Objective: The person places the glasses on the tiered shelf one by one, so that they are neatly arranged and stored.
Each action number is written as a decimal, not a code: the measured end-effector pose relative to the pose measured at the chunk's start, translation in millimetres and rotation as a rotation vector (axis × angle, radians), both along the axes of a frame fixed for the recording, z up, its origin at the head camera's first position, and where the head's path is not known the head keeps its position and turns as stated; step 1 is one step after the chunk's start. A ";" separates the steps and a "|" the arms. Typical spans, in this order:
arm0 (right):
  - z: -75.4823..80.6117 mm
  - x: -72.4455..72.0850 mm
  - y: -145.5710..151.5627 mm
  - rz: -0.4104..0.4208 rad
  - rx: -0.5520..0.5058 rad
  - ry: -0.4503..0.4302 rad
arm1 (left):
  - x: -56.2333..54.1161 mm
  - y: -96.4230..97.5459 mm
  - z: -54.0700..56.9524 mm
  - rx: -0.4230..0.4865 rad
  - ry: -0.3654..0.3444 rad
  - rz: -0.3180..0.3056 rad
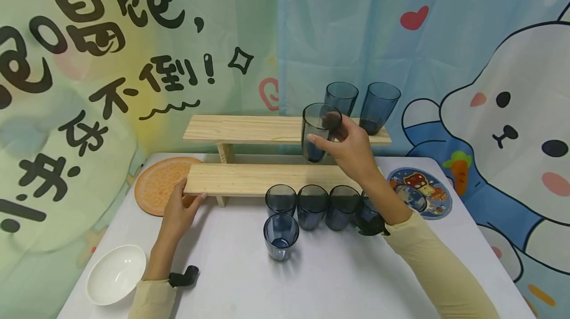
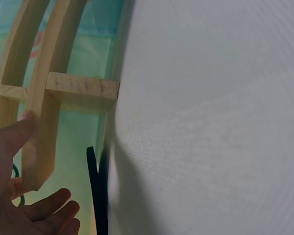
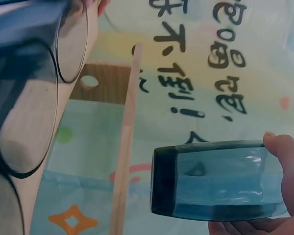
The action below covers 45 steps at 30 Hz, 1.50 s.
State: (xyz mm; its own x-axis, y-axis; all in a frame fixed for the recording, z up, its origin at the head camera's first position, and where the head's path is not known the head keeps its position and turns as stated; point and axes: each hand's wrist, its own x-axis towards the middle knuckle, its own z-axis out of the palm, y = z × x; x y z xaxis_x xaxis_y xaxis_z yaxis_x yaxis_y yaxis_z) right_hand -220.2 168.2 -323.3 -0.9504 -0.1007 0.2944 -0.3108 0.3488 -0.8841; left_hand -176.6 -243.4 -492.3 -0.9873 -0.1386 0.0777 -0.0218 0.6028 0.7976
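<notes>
My right hand holds a blue-tinted drinking glass upright, fingers and thumb around its upper part, in front of the upper board of a two-tier wooden shelf. In the right wrist view this glass has its base away from the hand. Two similar glasses stand at the upper board's right end. My left hand grips the left end of the lower board; the left wrist view has the thumb against its edge, other fingers spread beyond the end.
Several blue glasses line up before the lower board, with one more glass in front. A white bowl sits at the left, and an orange round mat lies behind it. On the right is a blue patterned mat. A printed curtain hangs behind.
</notes>
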 end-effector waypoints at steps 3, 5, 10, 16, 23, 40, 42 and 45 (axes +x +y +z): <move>-1.2 -16.2 -9.1 -0.032 0.010 0.017 | -0.3 0.3 -1.3 0.006 0.010 0.000; -2.2 -26.4 -14.2 -0.054 0.028 0.021 | -0.8 0.6 -2.0 0.012 0.015 -0.002; -2.9 -47.9 -27.0 -0.093 0.044 0.039 | -1.3 1.0 -1.7 0.032 0.012 -0.010; -1.9 -68.5 -38.9 -0.118 0.064 0.037 | -1.1 0.2 -1.3 0.024 0.010 -0.006; -1.2 -82.2 -49.9 -0.142 0.044 0.042 | -1.1 -1.3 -1.4 0.020 0.016 -0.006; -9.7 -92.2 -60.9 -0.167 0.016 0.024 | -1.7 -1.4 -2.1 -0.001 0.018 -0.018; -9.8 -93.0 -61.5 -0.167 0.023 0.014 | -2.2 -2.4 -2.7 -0.001 0.019 -0.016; -10.4 -94.4 -63.1 -0.160 0.048 -0.016 | -2.6 -4.1 -3.3 0.000 0.017 -0.011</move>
